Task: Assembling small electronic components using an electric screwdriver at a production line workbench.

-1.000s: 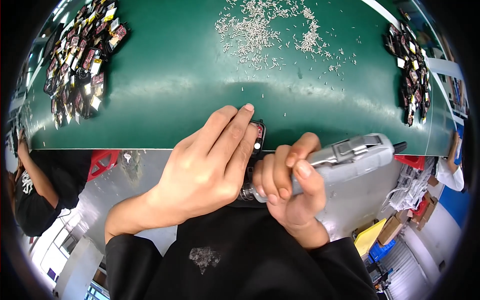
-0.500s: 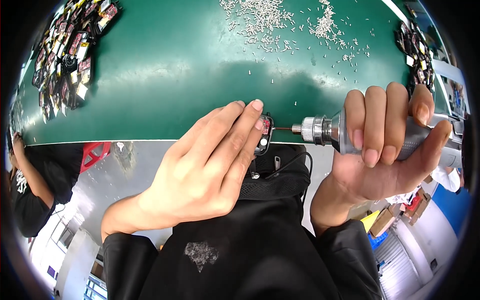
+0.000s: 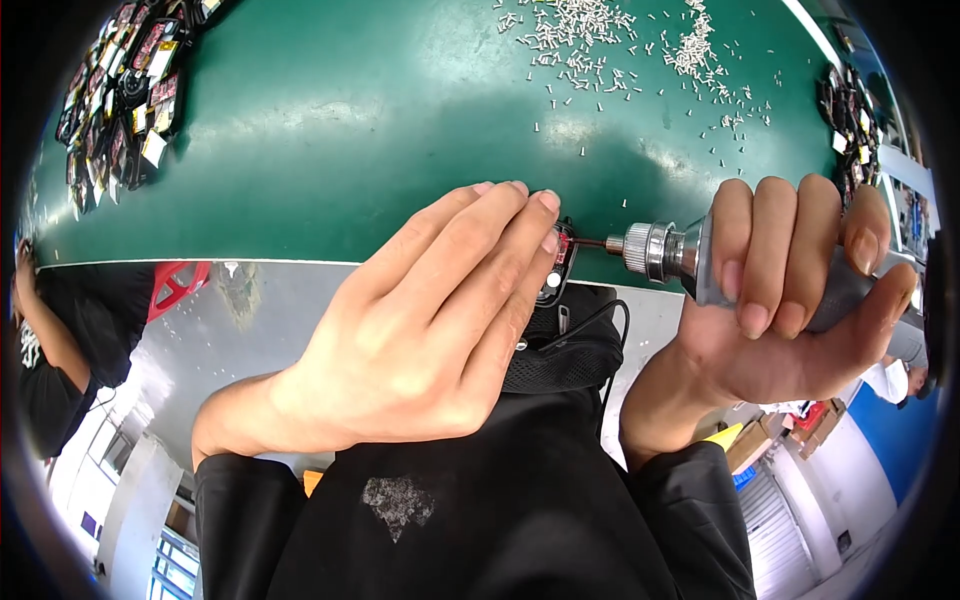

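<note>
Near the table's front edge, a small black plastic casing with a red circuit board (image 3: 555, 286) lies under the fingertips of my left hand (image 3: 410, 320). Those fingers are pressed together over it and cover much of its left side. My right hand (image 3: 780, 290) is wrapped round a grey electric screwdriver (image 3: 655, 250) with a ribbed silver collar, held level and pointing left. Its thin bit reaches over the casing's right rim to the red board. Whether a screw sits under the tip is too small to tell.
Small silver screws (image 3: 580, 40) lie scattered on the green table (image 3: 300, 150), with a second cluster (image 3: 695, 50) beside them. Piles of similar casings stand at left (image 3: 125, 95) and far right (image 3: 852, 135). A black mesh bag (image 3: 560, 350) hangs below the edge. Another person's arm (image 3: 50, 325) shows at left.
The view has swung a little, so the screws and both hands appear farther right. The screwdriver bit has come from the casing's right edge further in over the red board.
</note>
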### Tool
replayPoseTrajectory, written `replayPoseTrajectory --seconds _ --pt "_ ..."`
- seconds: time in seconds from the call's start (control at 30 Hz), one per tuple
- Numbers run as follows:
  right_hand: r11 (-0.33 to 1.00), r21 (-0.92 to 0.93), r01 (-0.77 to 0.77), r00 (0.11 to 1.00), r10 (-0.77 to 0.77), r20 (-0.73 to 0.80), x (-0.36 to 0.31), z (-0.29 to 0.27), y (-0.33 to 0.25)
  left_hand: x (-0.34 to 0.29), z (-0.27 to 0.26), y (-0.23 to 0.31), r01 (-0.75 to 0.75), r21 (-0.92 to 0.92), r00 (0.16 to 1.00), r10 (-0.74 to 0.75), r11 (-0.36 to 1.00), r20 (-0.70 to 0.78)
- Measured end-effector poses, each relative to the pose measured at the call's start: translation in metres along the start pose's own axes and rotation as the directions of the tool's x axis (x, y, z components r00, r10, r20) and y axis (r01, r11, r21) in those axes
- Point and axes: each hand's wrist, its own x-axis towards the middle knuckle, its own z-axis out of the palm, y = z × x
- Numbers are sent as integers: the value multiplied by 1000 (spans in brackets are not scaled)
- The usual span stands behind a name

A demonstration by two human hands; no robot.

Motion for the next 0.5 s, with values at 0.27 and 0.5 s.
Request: replayPoseTrajectory --seconds 0.27,0.5 --pt "998 -39 -47 994 50 96 3 5 -2 -1 0 1 19 5 1000 -19 1000 -14" --pt "995 -76 -62 995 68 69 2 6 -4 -2 2 2 20 -2 1000 -20 1000 -18"
